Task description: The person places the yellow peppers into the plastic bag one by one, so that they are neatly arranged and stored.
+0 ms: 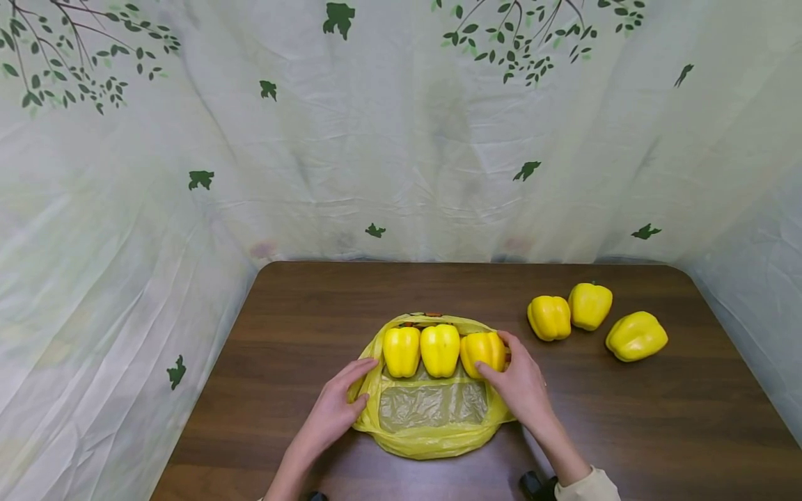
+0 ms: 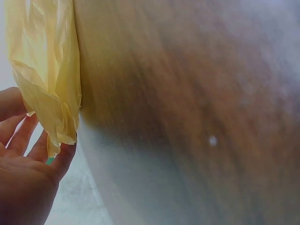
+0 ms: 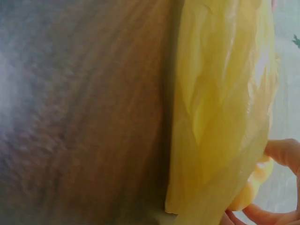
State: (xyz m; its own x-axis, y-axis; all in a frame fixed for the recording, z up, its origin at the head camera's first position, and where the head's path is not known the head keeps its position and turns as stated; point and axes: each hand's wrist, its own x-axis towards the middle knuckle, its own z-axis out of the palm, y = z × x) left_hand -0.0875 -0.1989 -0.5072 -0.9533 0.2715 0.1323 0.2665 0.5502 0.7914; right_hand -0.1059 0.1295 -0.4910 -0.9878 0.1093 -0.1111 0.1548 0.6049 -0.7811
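A yellow plastic bag (image 1: pixel 432 445) lies on the table with its mouth spread wide, its thin film showing a see-through bottom. Inside, along the far side, stand a left yellow bell pepper (image 1: pixel 402 352), a middle one and a right one (image 1: pixel 481 353) in a row. My right hand (image 1: pixel 521 381) holds the right bell pepper between thumb and fingers. In the right wrist view, bag film hides most of this bell pepper (image 3: pixel 248 192). At the bag's left rim, my left hand (image 1: pixel 335 403) rests with relaxed fingers; the left wrist view shows fingers touching the film (image 2: pixel 51 89).
Three more yellow bell peppers lie on the table's right side: one nearest the bag (image 1: pixel 549 319), one behind it (image 1: pixel 590 306) and one farther right (image 1: pixel 636 337). The brown wooden table (image 1: pixel 313 306) backs onto a pale leaf-printed curtain (image 1: pixel 376 139).
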